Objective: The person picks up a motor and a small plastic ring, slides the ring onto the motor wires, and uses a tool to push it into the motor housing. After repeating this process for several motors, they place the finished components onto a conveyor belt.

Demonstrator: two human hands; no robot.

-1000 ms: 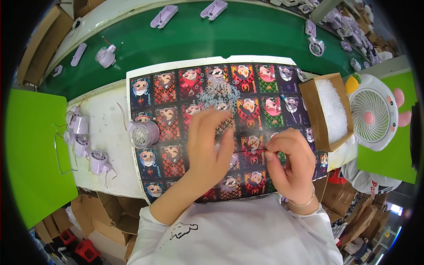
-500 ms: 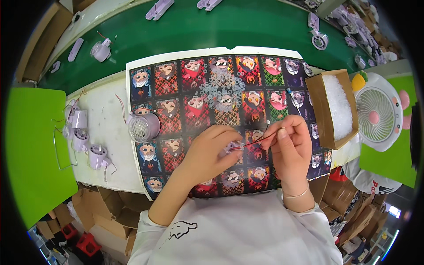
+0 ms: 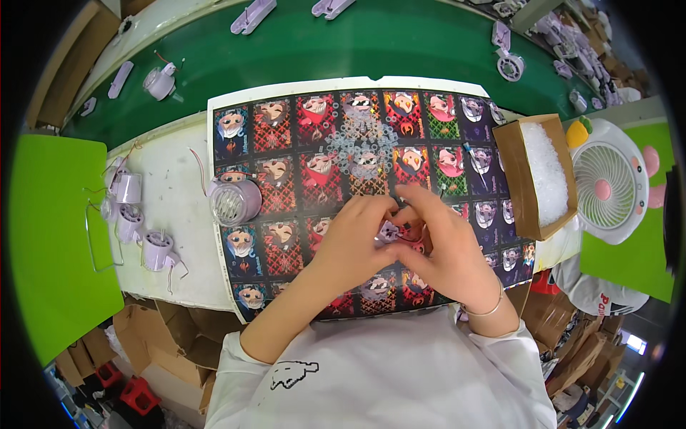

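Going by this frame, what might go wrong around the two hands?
The small lilac part, partly hidden between the left hand and right hand, might slip.
The loose clear rings lie just beyond both hands, so a forward brush could scatter them.
The cardboard box is open and full; a knock might spill it.

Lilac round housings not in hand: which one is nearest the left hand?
The lilac housing on the printed sheet, left of the left hand; the others lie farther off, on the white tabletop, on the green belt or past it.
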